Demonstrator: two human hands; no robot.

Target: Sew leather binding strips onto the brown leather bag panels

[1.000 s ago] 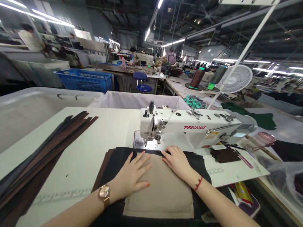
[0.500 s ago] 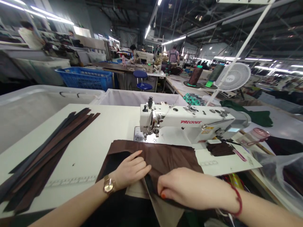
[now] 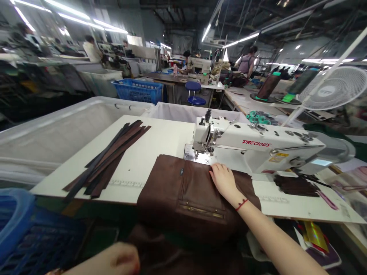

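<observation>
A brown leather-like panel (image 3: pixel 163 187) lies on the sewing table, its far edge by the sewing machine (image 3: pixel 258 149). It carries a brass-coloured zip (image 3: pixel 200 210) and a small dark label (image 3: pixel 181 172). My right hand (image 3: pixel 224 180) rests flat on this panel near its far edge, fingers stretched out. Low in view, my left hand (image 3: pixel 120 259) is smeared by motion, its fingers seeming curled. Beside it, below the table edge, hangs more brown material (image 3: pixel 151 244); whether the hand grips it does not show.
Brown and black strips (image 3: pixel 114 160) lie at the table's left. A stack of dark pieces (image 3: pixel 296 186) sits right of the machine. A blue basket (image 3: pixel 17 217) stands at lower left, a white bin (image 3: pixel 77 126) behind. Thread cones (image 3: pixel 268 87) and a fan (image 3: pixel 329 91) are at right.
The brown panel now lies with its zip side up; its dark and beige underside was showing. My right hand moved forward onto it, my left hand down and left. The view turned left.
</observation>
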